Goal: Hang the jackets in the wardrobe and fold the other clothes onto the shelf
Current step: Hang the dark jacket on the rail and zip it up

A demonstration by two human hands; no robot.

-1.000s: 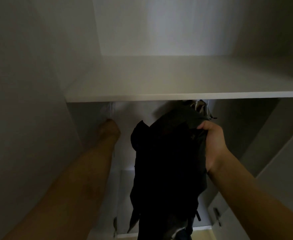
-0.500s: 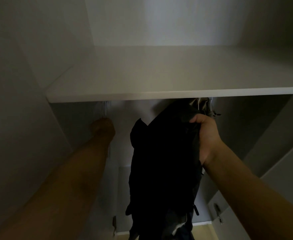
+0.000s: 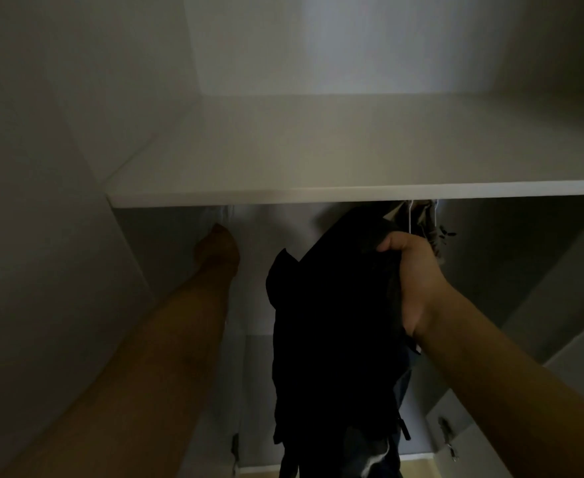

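Inside the wardrobe, the right hand (image 3: 416, 270) grips a black jacket (image 3: 335, 322) that hangs below the white shelf (image 3: 352, 160), beside a grey garment (image 3: 428, 222). The left hand (image 3: 218, 244) reaches under the shelf's edge; its fingers are hidden, so its grip cannot be told.

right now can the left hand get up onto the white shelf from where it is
Probably not directly: the left hand sits under the white shelf, near its underside, so it would have to draw back round the front edge first.

forearms (image 3: 166, 339) bare — no sleeves | hands (image 3: 418, 270) bare — ungloved
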